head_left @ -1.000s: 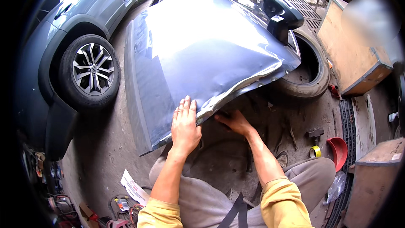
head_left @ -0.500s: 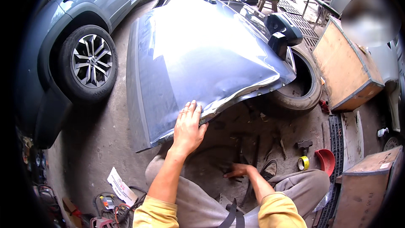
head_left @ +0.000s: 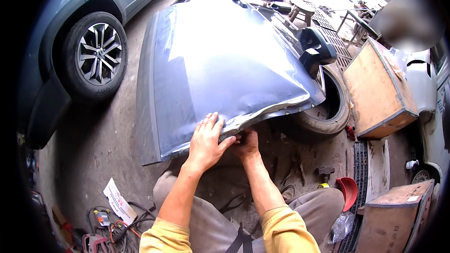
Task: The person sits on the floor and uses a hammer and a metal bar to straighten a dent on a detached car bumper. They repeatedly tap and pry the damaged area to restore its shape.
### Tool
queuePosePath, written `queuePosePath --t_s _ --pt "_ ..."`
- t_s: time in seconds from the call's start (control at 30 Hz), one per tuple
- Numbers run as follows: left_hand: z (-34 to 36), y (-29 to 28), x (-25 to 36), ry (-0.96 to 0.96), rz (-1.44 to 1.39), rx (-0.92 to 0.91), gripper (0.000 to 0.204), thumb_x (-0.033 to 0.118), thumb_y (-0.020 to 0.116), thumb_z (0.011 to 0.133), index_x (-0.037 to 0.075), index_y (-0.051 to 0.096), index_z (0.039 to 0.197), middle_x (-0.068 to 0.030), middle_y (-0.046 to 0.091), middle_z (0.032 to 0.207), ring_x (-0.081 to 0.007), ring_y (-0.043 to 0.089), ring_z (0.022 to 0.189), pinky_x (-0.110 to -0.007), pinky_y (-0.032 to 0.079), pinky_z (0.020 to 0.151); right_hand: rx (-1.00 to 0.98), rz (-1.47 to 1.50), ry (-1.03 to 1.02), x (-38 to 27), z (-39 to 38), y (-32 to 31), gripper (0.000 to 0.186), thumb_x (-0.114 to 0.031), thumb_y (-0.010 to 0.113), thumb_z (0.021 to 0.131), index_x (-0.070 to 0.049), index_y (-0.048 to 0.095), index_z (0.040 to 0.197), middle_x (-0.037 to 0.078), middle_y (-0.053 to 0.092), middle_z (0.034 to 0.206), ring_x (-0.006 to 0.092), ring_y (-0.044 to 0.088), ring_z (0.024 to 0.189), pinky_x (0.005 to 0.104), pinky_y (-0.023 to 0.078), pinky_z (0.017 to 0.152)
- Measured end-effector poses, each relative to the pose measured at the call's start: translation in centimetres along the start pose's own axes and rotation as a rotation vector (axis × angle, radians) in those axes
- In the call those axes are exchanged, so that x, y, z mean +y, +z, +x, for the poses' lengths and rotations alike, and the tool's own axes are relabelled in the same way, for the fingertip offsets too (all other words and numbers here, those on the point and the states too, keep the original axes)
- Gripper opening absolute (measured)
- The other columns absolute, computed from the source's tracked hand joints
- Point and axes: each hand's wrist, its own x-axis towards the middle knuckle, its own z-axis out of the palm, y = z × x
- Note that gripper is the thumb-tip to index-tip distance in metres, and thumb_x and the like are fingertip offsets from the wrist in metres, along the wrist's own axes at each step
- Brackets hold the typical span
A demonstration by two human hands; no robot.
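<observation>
A blue-grey car door (head_left: 225,84) lies in front of me, outer skin up, its near edge bent and creased. My left hand (head_left: 206,138) rests on its near edge, fingers stretched out over the panel and thumb pointing right. Close beside that thumb, my right hand (head_left: 246,144) is curled at the underside of the same edge. The fingers of the right hand are largely hidden, and what they hold cannot be made out. A black side mirror (head_left: 315,42) sticks out at the door's right side.
A loose tyre (head_left: 323,122) lies under the door's right side. Wooden boxes (head_left: 379,89), a hammer (head_left: 324,172) and a red curved piece (head_left: 347,193) are on the right. A car's wheel (head_left: 99,54) stands left. Cables (head_left: 136,220) and a white paper (head_left: 118,202) lie near-left.
My right hand has risen from the floor among the tools to the door's near edge, beside the left. The left hand stays on the panel. The view has shifted slightly.
</observation>
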Motion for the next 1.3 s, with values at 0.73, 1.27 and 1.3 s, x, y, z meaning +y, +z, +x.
queuePosePath --t_s 0.73,1.27,1.3 --pt "0.0 0.3 -1.6 -0.108 -0.062 0.075 0.053 0.039 0.058 0.094 -0.006 0.059 0.122 -0.0242 0.051 0.136 -0.0387 0.044 0.131 -0.045 0.035 0.109 0.094 -0.102 -0.054 0.8 -0.5 1.3 0.015 -0.016 0.045 0.093 -0.009 0.058 0.094 0.004 0.059 0.080 0.0107 0.047 0.059 0.0229 0.035 0.046" --pt "1.0 -0.6 -2.1 -0.101 -0.103 0.016 0.048 0.036 0.052 0.098 -0.005 0.060 0.121 -0.0202 0.052 0.138 -0.0354 0.044 0.132 -0.044 0.035 0.109 0.032 -0.027 -0.097 1.9 0.8 1.2 0.025 -0.026 0.044 0.099 -0.013 0.053 0.080 -0.001 0.046 0.061 0.0067 0.036 0.044 0.0225 0.027 0.040" --pt "1.0 -0.6 -2.2 -0.106 -0.109 0.013 0.047 0.036 0.052 0.098 -0.005 0.060 0.121 -0.0201 0.052 0.137 -0.0353 0.044 0.132 -0.044 0.035 0.109 0.025 -0.024 -0.100 2.1 0.8 1.3 0.025 -0.026 0.044 0.099 -0.013 0.053 0.080 -0.001 0.046 0.061 0.0068 0.036 0.044 0.0223 0.027 0.040"
